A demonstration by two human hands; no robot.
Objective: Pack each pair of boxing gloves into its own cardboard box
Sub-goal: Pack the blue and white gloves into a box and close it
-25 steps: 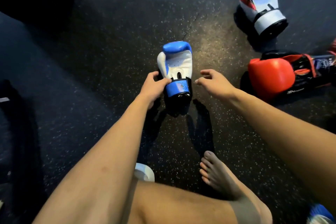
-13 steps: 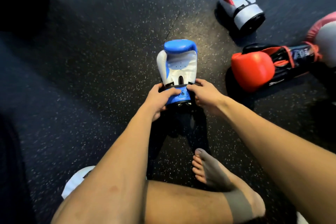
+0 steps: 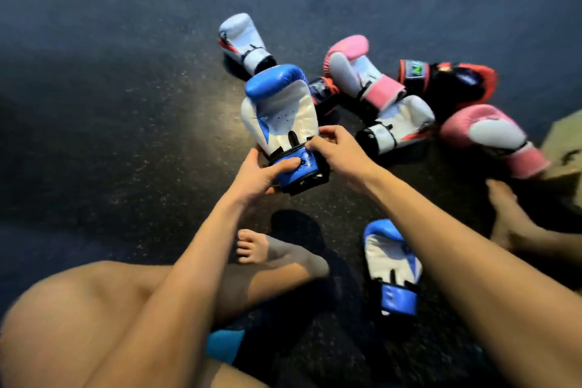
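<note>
Now, L hand (image 3: 261, 173) + R hand (image 3: 337, 151) tight on 1 of 2 blue gloves (image 3: 280, 110); 2 pink (image 3: 349, 50), 2 white (image 3: 242, 38), 2 red (image 3: 453, 85).

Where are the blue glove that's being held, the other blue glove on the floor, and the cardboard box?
held blue glove (image 3: 280, 113): head view, on its white palm.
floor blue glove (image 3: 389, 257): head view, on its white palm.
cardboard box (image 3: 562, 135): head view, on its brown corner at the right edge.

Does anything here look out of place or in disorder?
Yes: the pairs lie mixed on the floor. A white glove lies between one pink glove and the other pink glove; its partner white glove lies farther off. No damage shows.
</note>
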